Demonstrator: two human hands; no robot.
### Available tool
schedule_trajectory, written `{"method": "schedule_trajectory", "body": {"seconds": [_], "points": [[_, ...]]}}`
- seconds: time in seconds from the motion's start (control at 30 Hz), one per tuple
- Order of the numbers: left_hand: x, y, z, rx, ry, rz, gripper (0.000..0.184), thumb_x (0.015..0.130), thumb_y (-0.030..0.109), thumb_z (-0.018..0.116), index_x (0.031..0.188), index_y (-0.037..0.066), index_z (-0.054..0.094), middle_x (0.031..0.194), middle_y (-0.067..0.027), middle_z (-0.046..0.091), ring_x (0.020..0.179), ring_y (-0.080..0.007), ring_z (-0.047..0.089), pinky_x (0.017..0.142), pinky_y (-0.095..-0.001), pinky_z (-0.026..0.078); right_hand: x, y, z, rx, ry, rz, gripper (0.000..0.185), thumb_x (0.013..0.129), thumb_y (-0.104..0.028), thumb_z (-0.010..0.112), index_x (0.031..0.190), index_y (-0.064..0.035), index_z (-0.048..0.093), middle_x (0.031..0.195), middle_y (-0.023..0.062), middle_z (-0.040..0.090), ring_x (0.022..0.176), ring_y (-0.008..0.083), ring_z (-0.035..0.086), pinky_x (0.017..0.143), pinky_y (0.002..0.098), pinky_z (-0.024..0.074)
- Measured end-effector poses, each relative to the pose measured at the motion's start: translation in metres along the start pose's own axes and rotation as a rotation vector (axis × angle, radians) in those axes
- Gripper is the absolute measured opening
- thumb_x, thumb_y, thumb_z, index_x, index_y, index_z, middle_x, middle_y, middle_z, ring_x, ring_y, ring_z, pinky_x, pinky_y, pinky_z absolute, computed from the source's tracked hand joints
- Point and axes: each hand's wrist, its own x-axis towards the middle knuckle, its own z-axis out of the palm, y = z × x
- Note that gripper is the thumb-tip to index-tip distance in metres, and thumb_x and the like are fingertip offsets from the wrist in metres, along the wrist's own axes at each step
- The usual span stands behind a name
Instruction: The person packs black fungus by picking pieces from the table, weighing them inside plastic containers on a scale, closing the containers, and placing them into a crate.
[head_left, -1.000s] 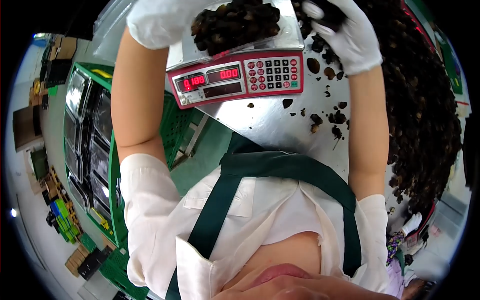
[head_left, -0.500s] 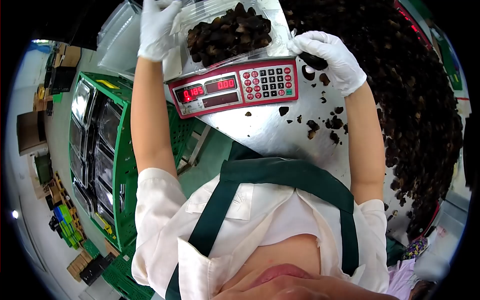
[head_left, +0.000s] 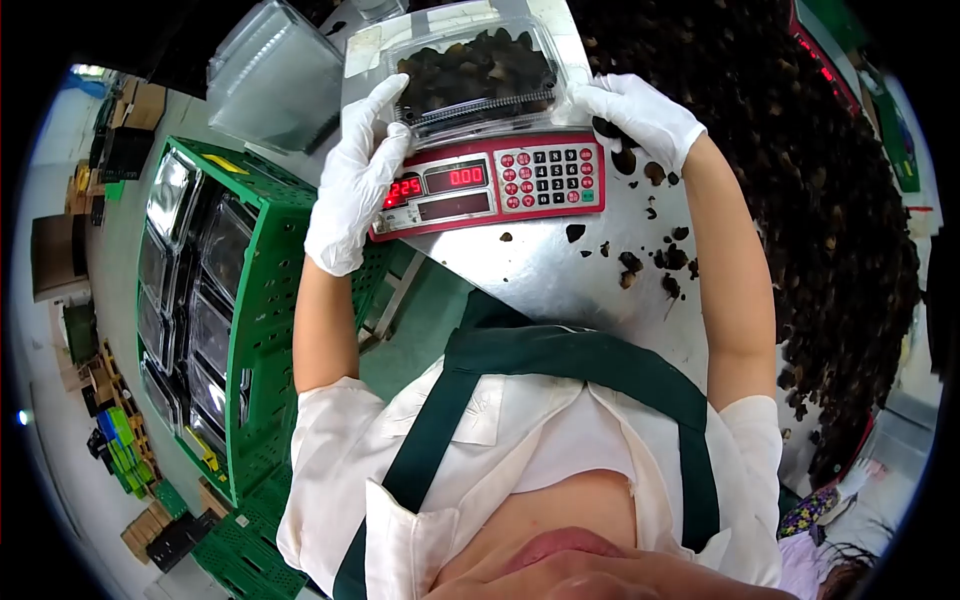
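Observation:
A clear plastic clamshell box [head_left: 478, 82], filled with dark brown flake-like pieces, rests on the scale [head_left: 490, 185] with its lid down over them. My white-gloved left hand [head_left: 360, 180] grips the box's left front corner, fingers on the lid and thumb near the front edge. At the right front corner, the fingers of my gloved right hand [head_left: 645, 112] press together on the rim. A dark piece [head_left: 606, 128] shows under the right fingers; whether it is held there I cannot tell. The red scale display is partly covered by my left hand and shows 225 at its end.
A large heap of dark pieces [head_left: 800, 200] covers the right of the metal table [head_left: 520, 265], with loose bits near the scale. Stacked clear lids or boxes [head_left: 275, 80] stand at upper left. A green crate [head_left: 245, 330] holds packed boxes. Another person's sleeve [head_left: 800, 560] shows at lower right.
The lid has come down over the pieces. My left hand has moved down and toward me to the box's front corner. The display went from 0.185 to one ending in 225.

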Motion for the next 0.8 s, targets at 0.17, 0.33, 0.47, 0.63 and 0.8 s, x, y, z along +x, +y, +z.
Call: {"method": "schedule_trajectory", "body": {"seconds": [0.17,0.33,0.47,0.63,0.8], "points": [[0.019,-0.011,0.002,-0.466,-0.082,-0.102,0.075,0.096,0.006,0.058,0.163,0.013,0.023,0.082,-0.0103,0.069,0.059,-0.0129,0.061,0.053,-0.0234,0.049,-0.006,-0.01,-0.006,0.154,-0.12,-0.019,0.042,0.091,-0.047,0.061,0.089,-0.0061,0.07,0.067,-0.002,0.057,0.058,0.0055,0.049,0.044,0.023,0.0317],[0.008,-0.015,0.012,-0.609,-0.075,-0.121,0.088,0.089,0.004,0.06,0.164,0.006,0.013,0.079,-0.0109,0.07,0.056,-0.0142,0.063,0.047,-0.0244,0.047,-0.015,0.012,0.002,0.483,-0.301,-0.063,0.041,0.099,-0.044,0.061,0.081,-0.0072,0.065,0.064,-0.0017,0.058,0.053,0.0047,0.049,0.039,0.0211,0.0256],[-0.029,-0.018,0.023,-0.79,-0.062,-0.132,0.083,0.092,0.005,0.062,0.163,0.009,0.019,0.079,-0.0087,0.07,0.053,-0.0132,0.065,0.045,-0.0207,0.045,-0.043,0.023,0.029,0.486,-0.074,-0.157,0.033,0.101,-0.033,0.058,0.084,-0.0047,0.062,0.061,0.0026,0.058,0.045,0.0078,0.046,0.04,0.0234,0.0278],[-0.079,0.002,0.022,-0.924,0.033,-0.078,0.088,0.089,0.0,0.063,0.163,0.008,0.017,0.075,-0.0078,0.068,0.053,-0.0122,0.063,0.045,-0.0203,0.041,-0.068,0.025,0.044,0.546,-0.042,-0.275,0.023,0.098,-0.022,0.061,0.088,-0.0014,0.062,0.065,0.0047,0.06,0.049,0.0101,0.051,0.044,0.0232,0.0338],[-0.125,0.044,-0.03,-0.873,0.359,0.034,0.084,0.089,0.009,0.067,0.161,0.007,0.024,0.074,-0.0028,0.064,0.053,-0.0096,0.059,0.045,-0.0186,0.042,-0.084,-0.05,0.06,0.439,-0.284,-0.474,0.039,0.105,-0.035,0.057,0.106,0.0023,0.067,0.069,0.0043,0.061,0.053,0.0088,0.052,0.048,0.0211,0.0352]]}}
